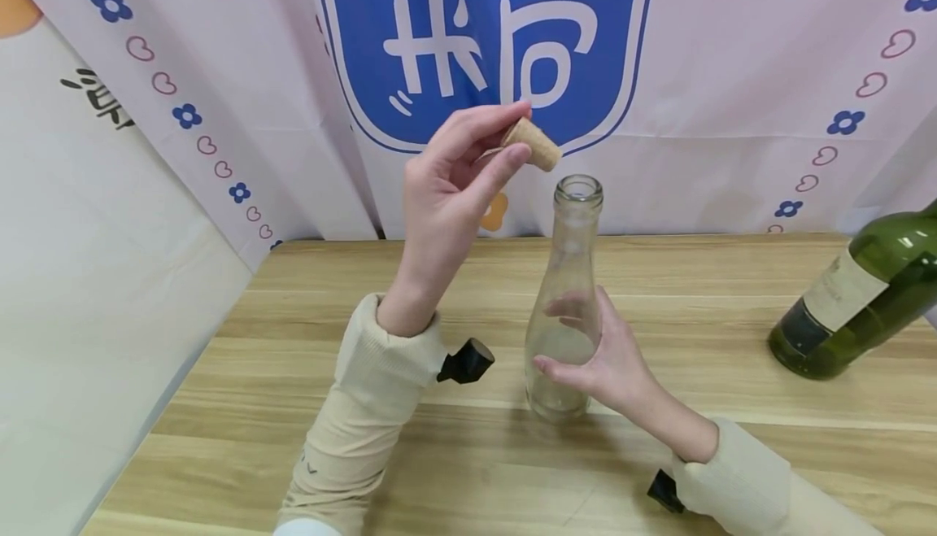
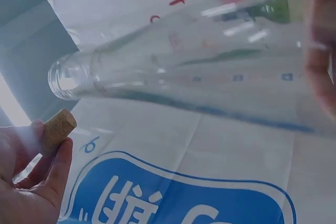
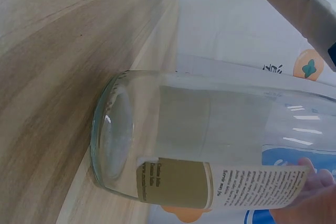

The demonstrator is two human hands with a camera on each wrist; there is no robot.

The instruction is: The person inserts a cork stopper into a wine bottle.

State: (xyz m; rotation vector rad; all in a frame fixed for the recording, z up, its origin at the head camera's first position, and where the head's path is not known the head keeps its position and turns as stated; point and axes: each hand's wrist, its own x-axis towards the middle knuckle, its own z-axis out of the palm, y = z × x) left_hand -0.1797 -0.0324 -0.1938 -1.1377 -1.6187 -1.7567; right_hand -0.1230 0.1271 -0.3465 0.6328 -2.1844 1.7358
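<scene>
My left hand (image 1: 457,166) pinches a tan cork (image 1: 538,145) between thumb and fingers, up to the left of a clear glass bottle's mouth. In the left wrist view the cork (image 2: 59,129) is apart from the bottle's rim. The bottle (image 1: 564,300) stands upright on the table, its neck uncorked. Around its lower body my right hand (image 1: 603,357) curls, thumb in front and fingers behind the glass. A printed label (image 3: 226,182) shows on the bottle in the right wrist view.
A green wine bottle (image 1: 856,292) with a pale label stands at the right of the wooden table (image 1: 293,406). Behind the table hangs a white cloth with a blue emblem (image 1: 490,48). Dark camera mounts (image 1: 468,361) stick out from both sleeves.
</scene>
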